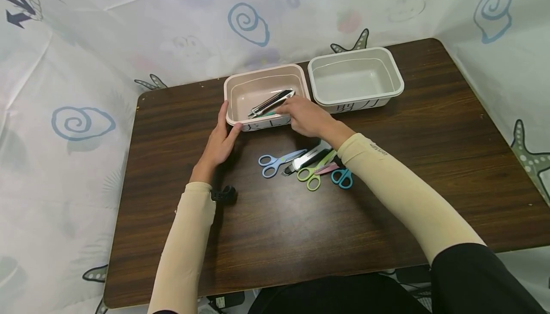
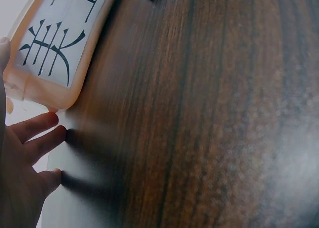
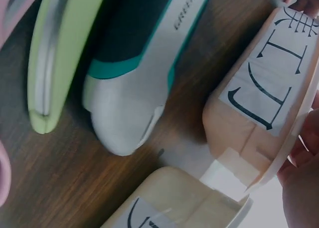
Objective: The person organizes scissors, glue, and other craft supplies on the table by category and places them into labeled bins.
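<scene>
My left hand (image 1: 218,146) touches the front left corner of the pink bin (image 1: 267,74), its thumb toward the front and its fingers along the side. In the left wrist view the left hand's fingers (image 2: 46,138) are spread and fairly straight. My right hand (image 1: 310,117) reaches over the bin's front right rim with curled fingers, pinching a teal utility knife (image 1: 268,113) low inside; much of that knife is hidden. Beside it in the bin lie dark and silver utility knives (image 1: 271,103). The right wrist view shows the right hand (image 3: 304,188) behind the bin's rim.
A grey-white bin (image 1: 355,100) with a lettered label stands right of the pink one. In front lie blue scissors (image 1: 275,162), a large utility knife (image 1: 307,157), green scissors (image 1: 312,173), a pink item (image 1: 327,169) and teal scissors (image 1: 342,178), partly beneath the right forearm.
</scene>
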Available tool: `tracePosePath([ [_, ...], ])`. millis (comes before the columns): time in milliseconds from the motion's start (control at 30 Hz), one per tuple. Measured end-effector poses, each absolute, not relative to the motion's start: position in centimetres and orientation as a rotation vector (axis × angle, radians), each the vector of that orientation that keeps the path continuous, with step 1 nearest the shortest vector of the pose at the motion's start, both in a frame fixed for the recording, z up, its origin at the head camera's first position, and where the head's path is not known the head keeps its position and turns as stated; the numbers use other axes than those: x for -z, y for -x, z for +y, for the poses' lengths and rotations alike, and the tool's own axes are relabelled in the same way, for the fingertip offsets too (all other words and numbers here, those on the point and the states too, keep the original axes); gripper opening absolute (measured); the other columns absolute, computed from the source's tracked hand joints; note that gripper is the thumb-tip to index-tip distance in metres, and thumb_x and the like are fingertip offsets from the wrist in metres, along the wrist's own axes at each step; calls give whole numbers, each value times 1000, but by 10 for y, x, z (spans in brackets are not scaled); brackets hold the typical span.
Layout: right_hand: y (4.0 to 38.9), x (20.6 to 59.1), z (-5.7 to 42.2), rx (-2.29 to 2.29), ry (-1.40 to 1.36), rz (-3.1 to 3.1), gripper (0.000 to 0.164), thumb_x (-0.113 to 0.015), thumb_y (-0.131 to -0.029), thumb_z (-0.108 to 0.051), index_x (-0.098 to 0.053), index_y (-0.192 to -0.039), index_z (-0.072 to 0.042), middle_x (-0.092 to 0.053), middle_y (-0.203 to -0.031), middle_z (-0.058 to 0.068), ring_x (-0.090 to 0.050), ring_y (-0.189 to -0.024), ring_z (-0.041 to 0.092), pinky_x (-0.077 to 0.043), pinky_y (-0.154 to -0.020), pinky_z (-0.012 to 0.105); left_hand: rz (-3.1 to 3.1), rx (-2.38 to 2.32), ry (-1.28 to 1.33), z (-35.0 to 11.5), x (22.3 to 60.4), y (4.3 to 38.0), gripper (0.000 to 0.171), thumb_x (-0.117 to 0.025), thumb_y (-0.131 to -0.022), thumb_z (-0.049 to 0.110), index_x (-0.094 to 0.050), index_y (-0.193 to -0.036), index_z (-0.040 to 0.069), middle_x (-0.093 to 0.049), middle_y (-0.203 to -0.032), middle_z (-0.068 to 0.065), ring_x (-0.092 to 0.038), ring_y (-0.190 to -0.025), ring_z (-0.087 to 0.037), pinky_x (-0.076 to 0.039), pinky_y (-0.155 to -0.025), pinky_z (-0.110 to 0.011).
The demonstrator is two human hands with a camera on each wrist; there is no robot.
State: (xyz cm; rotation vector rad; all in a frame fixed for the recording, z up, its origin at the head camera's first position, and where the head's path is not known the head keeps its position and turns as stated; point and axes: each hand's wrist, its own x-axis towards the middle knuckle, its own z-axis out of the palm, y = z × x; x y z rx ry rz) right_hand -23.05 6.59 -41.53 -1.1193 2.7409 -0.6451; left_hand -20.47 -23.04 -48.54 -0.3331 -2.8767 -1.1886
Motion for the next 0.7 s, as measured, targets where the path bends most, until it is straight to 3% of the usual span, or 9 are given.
tracePosePath([
  [467, 217, 408, 90, 752, 1278, 2869, 38, -47, -96, -1, -65, -128, -7, -61, -124, 9, -52, -118, 27, -36, -105, 39, -2880, 1205, 316, -231, 486, 204, 74, -45, -99, 57, 1, -156, 44, -24, -160, -7, -35, -138, -36, -27, -108, -58],
  [700, 199, 392, 112, 821, 1344, 2919, 34, -52, -95, -3, -67, -125, -9, -62, -121, 5, -54, -113, 24, -44, -95, 38, -2877, 1215, 328, -230, 486, 205, 75, -46, -99, 56, -1, -157, 41, -23, -160, -6, -34, -139, -34, -26, -109, -58],
])
